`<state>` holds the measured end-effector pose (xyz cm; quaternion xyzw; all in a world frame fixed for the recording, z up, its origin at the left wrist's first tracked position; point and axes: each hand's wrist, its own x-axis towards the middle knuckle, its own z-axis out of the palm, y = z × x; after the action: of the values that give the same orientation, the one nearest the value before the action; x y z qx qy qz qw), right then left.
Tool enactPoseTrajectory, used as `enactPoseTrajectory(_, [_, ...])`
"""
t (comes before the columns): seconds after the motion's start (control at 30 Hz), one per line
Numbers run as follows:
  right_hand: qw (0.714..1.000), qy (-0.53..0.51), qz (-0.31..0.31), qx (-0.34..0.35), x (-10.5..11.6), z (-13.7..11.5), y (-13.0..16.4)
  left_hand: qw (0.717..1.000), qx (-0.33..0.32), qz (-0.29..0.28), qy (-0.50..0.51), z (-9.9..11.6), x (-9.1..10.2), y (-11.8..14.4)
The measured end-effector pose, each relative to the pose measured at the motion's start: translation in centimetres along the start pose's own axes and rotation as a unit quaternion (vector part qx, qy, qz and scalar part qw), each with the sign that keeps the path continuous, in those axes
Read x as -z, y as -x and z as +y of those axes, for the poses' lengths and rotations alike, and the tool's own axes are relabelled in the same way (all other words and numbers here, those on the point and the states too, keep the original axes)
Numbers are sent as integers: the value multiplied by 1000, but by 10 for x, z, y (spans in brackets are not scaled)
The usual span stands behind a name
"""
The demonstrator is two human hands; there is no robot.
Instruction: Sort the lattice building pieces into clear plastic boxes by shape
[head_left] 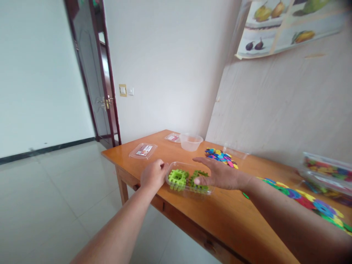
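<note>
A clear plastic container point(184, 164) stands near the table's front edge. Inside it lie two bright green notched toy blocks, the left block point(177, 179) in plain sight and the right block point(202, 187) partly covered by my right hand. With its fingers curled, my left hand point(154, 176) grips the container's left end. Over the container's right side is my right hand point(220, 174), its thumb and fingers spread and nothing held in them.
On the wooden table point(217, 212) are a clear labelled lid point(143, 150), another lid point(173, 137), a translucent bowl point(191, 143), a pile of colourful discs point(221, 157), a row of coloured rings point(299, 198) and filled boxes point(327, 176) at right. A board point(275, 110) leans behind.
</note>
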<state>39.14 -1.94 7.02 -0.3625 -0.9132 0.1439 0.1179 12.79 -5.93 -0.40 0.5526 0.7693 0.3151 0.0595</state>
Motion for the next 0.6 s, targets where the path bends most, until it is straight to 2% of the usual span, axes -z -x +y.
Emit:
enactPoseTrajectory(0.07, [999,-9,-40,0,-2,-3,10,1000,-5,0,-3,0,1,0])
enactPoseTrajectory(0.2, [997,-23,-70,-21,-2,-11,20,1000,-11,1,-13,0,2,0])
enactPoseTrajectory(0.37, [997,-11,-57,-46,4,-12,34,1000,-10,10,-22,-1,2,-1])
enactPoseTrajectory(0.6, [996,-7,-35,-85,12,3,71,999,-18,14,-36,-1,3,-2])
